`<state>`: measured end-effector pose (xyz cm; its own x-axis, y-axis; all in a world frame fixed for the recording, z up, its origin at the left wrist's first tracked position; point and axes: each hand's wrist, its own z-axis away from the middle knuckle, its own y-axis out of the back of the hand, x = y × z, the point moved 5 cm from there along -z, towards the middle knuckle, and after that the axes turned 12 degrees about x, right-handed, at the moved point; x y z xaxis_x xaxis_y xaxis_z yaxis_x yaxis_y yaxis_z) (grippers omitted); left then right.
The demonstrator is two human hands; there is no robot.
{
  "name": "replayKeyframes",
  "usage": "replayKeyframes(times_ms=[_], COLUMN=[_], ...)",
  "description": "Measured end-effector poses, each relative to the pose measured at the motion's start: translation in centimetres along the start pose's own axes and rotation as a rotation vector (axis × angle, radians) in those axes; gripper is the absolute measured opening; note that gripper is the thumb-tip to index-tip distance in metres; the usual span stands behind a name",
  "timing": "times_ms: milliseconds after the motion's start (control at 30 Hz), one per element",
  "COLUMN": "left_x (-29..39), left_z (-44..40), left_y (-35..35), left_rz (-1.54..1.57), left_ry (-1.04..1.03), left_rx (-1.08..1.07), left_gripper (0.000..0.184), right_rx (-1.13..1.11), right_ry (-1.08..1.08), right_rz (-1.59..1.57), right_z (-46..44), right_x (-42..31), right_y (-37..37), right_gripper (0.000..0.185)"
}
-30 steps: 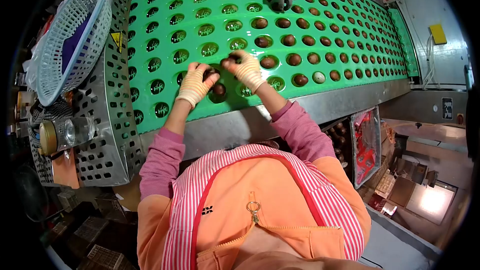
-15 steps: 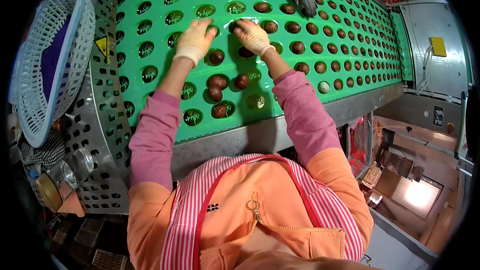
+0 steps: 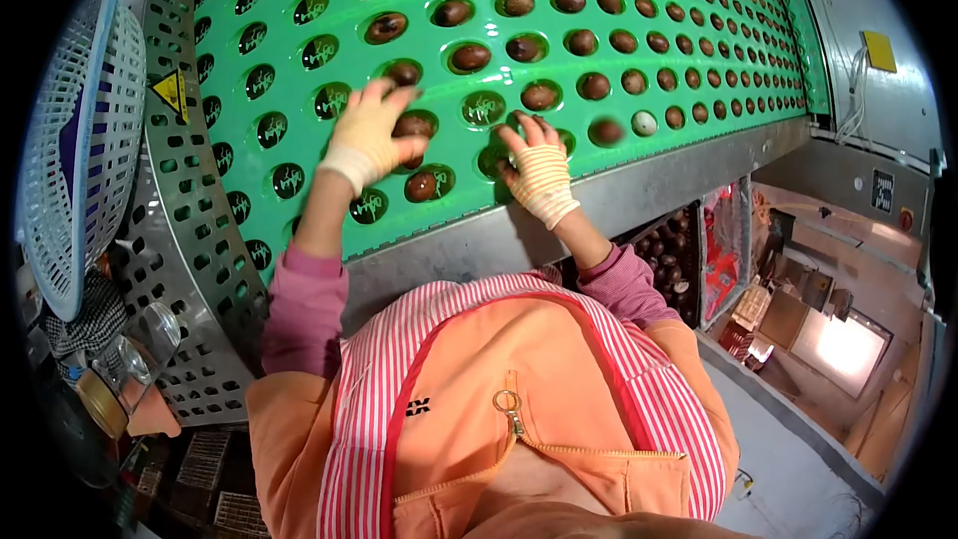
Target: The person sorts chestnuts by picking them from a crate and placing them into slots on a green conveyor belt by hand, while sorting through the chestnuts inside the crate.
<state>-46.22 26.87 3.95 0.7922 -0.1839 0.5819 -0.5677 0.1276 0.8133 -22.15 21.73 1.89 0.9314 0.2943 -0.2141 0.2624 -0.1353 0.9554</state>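
Observation:
A green tray (image 3: 299, 125) with rows of oval hollows stretches across the view; many hollows hold brown eggs, and those at the left show only dark holes. My left hand (image 3: 371, 135), in a striped glove with bare fingertips, is spread over the tray beside a brown egg (image 3: 415, 125). Below it another brown egg (image 3: 421, 186) sits in a hollow. My right hand (image 3: 539, 168), gloved alike, has its fingers bent over a hollow near the front edge; whatever is under them is hidden. A blurred brown egg (image 3: 605, 131) lies to its right, beside a pale egg (image 3: 645, 123).
A perforated metal panel (image 3: 190, 269) borders the tray at the left, with a blue plastic basket (image 3: 75, 140) and a glass jar (image 3: 150, 339) beyond. A metal rail (image 3: 639, 175) runs along the front edge. A metal cabinet (image 3: 878, 80) stands at the right.
Both hands have moved down toward the front edge, the right one also rightward. More hollows above them now hold eggs. The other person's gray-gloved hand has left the view.

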Motion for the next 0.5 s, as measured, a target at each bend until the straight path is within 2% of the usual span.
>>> replayKeyframes(times_ms=[67, 133, 233, 267, 333, 400, 433, 500], left_x=[-0.3, -1.7, -1.3, 0.3, 4.3, 8.7, 9.0, 8.9], left_z=[3.2, 5.2, 6.2, 6.1, 5.0, 3.7, 3.5, 3.9], left_y=[-2.1, -4.7, -4.8, -4.7, -4.8, -6.0, -8.3, -9.7], left_rz=[-0.053, 0.002, 0.132, 0.111, 0.068, -0.084, -0.197, -0.160], left_ry=[0.037, 0.036, 0.060, 0.050, 0.030, 0.031, -0.010, -0.060], left_rx=[-0.128, 0.064, 0.268, 0.289, 0.339, 0.042, -0.021, 0.052], left_gripper=[0.067, 0.066, 0.061, 0.059, 0.055, 0.051, 0.050, 0.049], right_rx=[0.099, 0.136, 0.329, 0.337, 0.348, 0.233, 0.172, 0.285], right_ry=[-0.084, -0.087, -0.245, -0.392, -0.257, -0.181, -0.143, -0.212], right_rz=[-0.118, -0.180, -0.363, -0.420, -0.255, -0.027, 0.086, -0.032], right_z=[1.6, 3.0, 2.8, 2.6, 2.1, 2.7, 3.3, 5.5], right_x=[2.2, 3.9, 6.7, 8.8, 10.2, 8.1, 7.2, 8.2], right_y=[0.3, 0.7, 2.7, 1.9, 0.6, 1.8, 2.1, 3.0], right_gripper=[0.056, 0.039, 0.028, 0.032, 0.040, 0.045, 0.048, 0.050])
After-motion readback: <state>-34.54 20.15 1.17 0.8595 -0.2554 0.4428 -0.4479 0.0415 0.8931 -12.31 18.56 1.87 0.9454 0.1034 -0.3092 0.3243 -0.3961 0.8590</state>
